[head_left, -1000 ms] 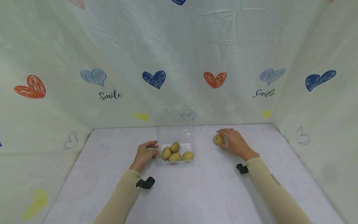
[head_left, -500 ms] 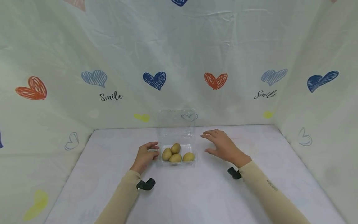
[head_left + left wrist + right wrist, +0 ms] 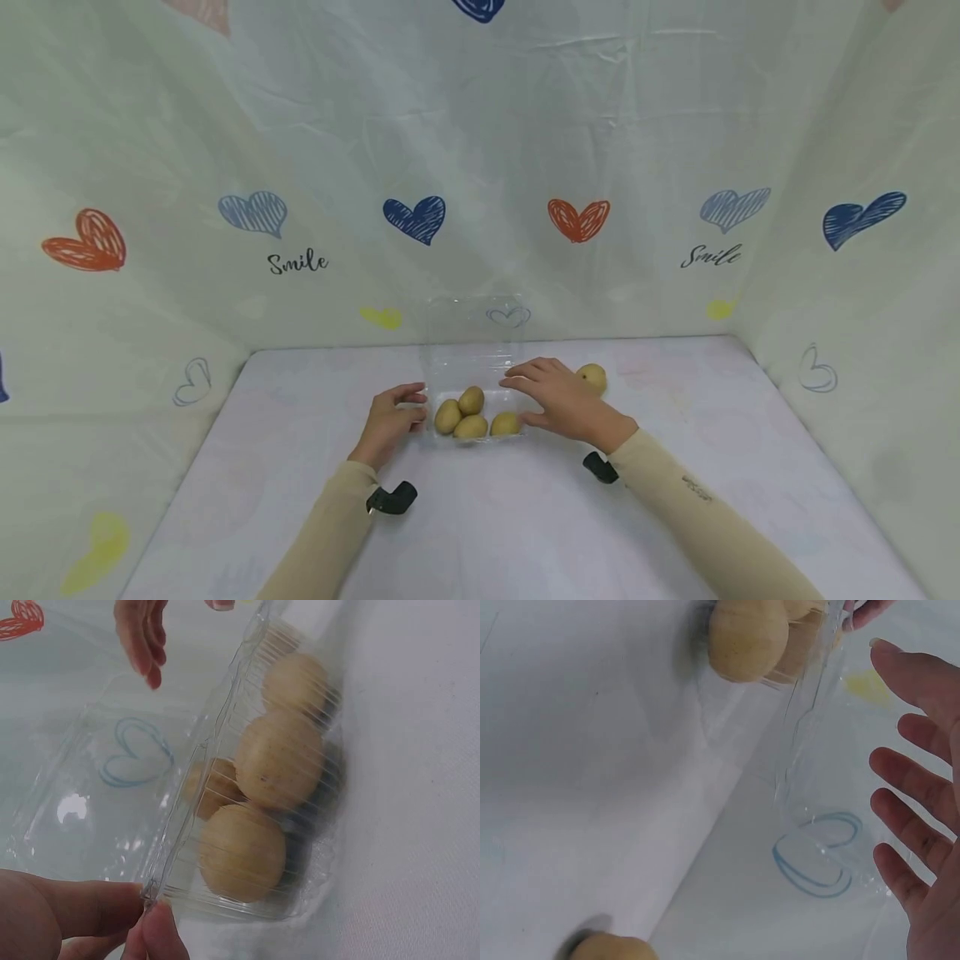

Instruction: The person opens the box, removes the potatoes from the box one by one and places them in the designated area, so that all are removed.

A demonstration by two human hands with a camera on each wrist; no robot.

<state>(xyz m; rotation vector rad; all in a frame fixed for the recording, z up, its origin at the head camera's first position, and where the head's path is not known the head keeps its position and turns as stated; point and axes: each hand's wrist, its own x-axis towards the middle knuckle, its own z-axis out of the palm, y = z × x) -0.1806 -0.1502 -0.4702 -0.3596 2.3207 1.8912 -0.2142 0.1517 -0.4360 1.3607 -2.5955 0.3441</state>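
- Container (image 3: pixel 493 404), clear plastic, sat on the table (image 3: pixel 487 533); its lid (image 3: pixel 472 329) stood raised at the back, before the printed backdrop (image 3: pixel 495 125).
- Four potatoes (image 3: pixel 470 427) lay inside: three clustered toward the left, one apart at the near right corner.
- Fifth potato (image 3: pixel 593 377) rested on the table to the right of the container, partly covered by the right hand in the head view.
- Left hand (image 3: pixel 386 425): thumb and fingers pinched the container's rim at its left end, seen clearly in the left wrist view.
- Right hand (image 3: pixel 562 404): fingers spread, slightly bent, thumb well apart from them; held at the container's right side, near the lone corner potato. Could not tell whether the fingertips touched the plastic.
- Both sleeves (image 3: pixel 318 533) were beige.
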